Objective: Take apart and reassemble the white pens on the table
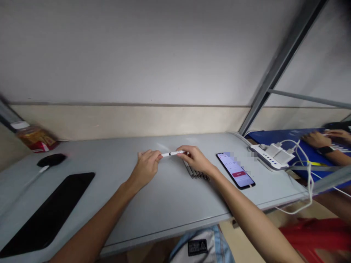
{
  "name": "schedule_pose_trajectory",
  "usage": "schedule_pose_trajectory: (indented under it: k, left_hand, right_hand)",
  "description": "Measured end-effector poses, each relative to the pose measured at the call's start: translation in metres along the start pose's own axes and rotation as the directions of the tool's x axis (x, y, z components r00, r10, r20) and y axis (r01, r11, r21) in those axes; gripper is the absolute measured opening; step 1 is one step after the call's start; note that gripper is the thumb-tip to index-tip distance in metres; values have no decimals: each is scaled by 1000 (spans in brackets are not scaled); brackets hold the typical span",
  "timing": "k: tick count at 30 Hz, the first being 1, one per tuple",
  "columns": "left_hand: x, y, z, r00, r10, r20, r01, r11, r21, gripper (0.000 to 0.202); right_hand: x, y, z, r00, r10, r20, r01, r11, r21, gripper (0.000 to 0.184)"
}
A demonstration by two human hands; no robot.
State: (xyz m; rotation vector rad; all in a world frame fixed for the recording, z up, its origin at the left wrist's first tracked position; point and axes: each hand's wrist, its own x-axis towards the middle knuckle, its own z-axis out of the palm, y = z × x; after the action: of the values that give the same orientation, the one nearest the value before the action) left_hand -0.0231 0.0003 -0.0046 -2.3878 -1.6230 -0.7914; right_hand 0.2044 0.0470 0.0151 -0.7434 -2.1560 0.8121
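Both my hands hold one white pen (172, 153) level above the grey table (170, 197). My left hand (146, 166) pinches its left end with closed fingers. My right hand (193, 159) grips the right end, fingers curled. Under my right hand several dark pens (197, 174) lie side by side on the table.
A lit phone (236, 170) lies right of my hands, a white power strip (270, 156) with chargers and cables beyond it. A black mat (46, 212) and a black mouse (51, 159) are at left, a red-yellow packet (37, 140) by the wall. Another person's hands (325, 140) work at far right.
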Motion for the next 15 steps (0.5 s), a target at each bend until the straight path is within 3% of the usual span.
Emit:
schedule_pose_trajectory:
  k: [5, 8, 10, 15]
  left_hand:
    - [-1, -1, 0, 997, -26, 70, 27, 1000, -12, 26]
    - [-2, 1, 0, 995, -22, 94, 24, 999, -21, 27]
    - [-3, 1, -1, 995, -26, 99, 29, 999, -26, 27]
    - [-3, -2, 0, 995, -18, 100, 23, 999, -43, 26]
  right_hand:
    - [0, 11, 2, 993, 116, 36, -115, 993, -13, 33]
    - [1, 14, 0, 998, 62, -22, -62, 998, 9, 21]
    - [1, 16, 0, 995, 46, -85, -42, 998, 53, 26]
    - [1, 20, -2, 987, 158, 40, -161, 984, 79, 28]
